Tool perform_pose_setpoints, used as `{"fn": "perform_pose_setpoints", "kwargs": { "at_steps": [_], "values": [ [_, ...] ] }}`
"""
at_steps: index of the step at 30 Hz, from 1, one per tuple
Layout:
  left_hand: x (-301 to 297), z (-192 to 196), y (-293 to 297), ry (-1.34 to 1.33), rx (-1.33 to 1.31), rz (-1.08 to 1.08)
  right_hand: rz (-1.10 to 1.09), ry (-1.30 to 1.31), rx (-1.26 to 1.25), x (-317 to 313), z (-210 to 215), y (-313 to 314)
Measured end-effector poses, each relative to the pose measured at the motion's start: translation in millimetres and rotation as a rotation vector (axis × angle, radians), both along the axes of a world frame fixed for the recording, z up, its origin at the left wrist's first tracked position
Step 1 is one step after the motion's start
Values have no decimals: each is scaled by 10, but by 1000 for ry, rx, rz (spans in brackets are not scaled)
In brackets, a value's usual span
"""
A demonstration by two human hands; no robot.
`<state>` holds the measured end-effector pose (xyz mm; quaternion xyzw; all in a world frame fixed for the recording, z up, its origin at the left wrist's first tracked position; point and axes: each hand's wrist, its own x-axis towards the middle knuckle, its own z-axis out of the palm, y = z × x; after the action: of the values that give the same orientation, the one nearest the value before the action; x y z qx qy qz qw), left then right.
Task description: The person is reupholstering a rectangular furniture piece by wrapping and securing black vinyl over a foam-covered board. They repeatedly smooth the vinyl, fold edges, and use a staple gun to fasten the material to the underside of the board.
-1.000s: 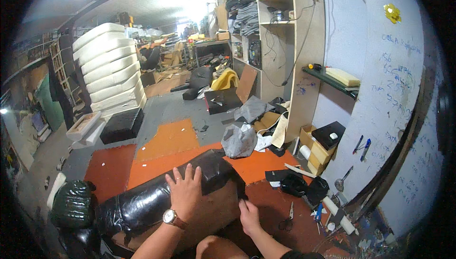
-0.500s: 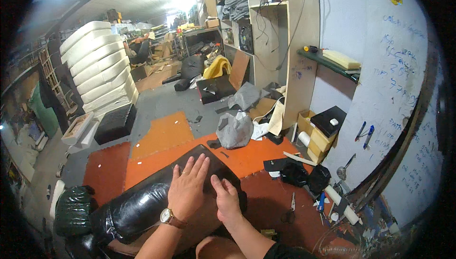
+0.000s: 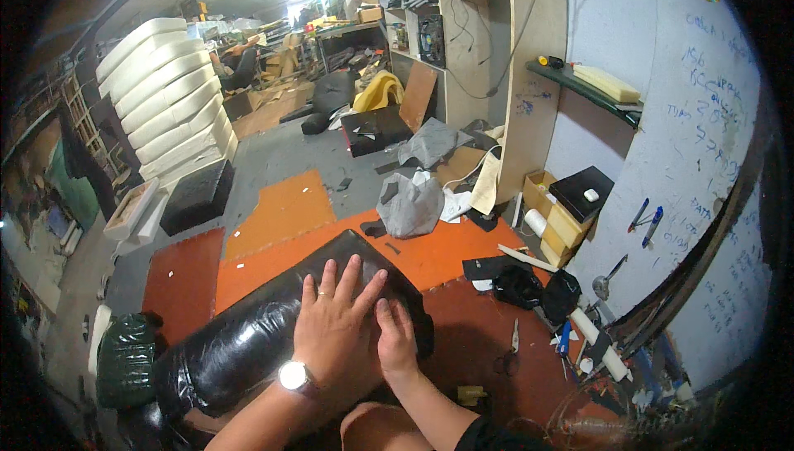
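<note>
A long padded cushion (image 3: 248, 331) in shiny black leather-like material lies slantwise before me, its cover wrinkled toward the left end. My left hand (image 3: 337, 314) lies flat on its top near the right end, fingers spread, a wristwatch on that wrist. Close beside it, my right hand (image 3: 397, 342) is turned on edge against the cushion's near right side. Its fingers point up and look loosely stretched, though some are hidden behind the left hand. I see nothing held in either hand. Part of the cushion's near side is hidden by my arms.
Scissors (image 3: 511, 350) lie on the dark red sheet to the right, near black bags (image 3: 538, 290) and scattered tools. A dark green ribbed cushion (image 3: 126, 360) sits at the left end. Stacked white foam blocks (image 3: 169, 100) and a grey crumpled bag (image 3: 409, 205) stand farther off.
My left hand has spread its fingers wider and shifted slightly right, closer to the right hand. The right hand stays nearly in place. The whole view has tilted a little.
</note>
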<state>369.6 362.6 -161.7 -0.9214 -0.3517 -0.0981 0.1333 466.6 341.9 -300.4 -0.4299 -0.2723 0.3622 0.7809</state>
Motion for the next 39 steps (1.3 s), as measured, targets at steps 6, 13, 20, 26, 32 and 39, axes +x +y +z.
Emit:
{"fn": "perform_pose_setpoints", "kwargs": {
  "at_steps": [6, 13, 20, 26, 32, 39],
  "values": [
    [43, -304, -120, -41, 189, 122, 181, 17, 113, 113, -109, -21],
    [106, -590, -189, 129, 397, 226, 104, -114, -311, 662, -770, -505],
    [140, -529, -267, -72, 286, 146, 476, -827, -1467, 1110, -3188, -2596],
    [117, -553, -222, -132, 267, 139, 219, -848, -1582, 829, -3509, -2680],
    [88, -755, -119, 77, 580, 188, 170, -258, -1197, 1185, -3345, -2298],
    [165, -449, -388, -194, 233, 114, 301, 23, -556, 1350, -902, -1592]
  ]
}}
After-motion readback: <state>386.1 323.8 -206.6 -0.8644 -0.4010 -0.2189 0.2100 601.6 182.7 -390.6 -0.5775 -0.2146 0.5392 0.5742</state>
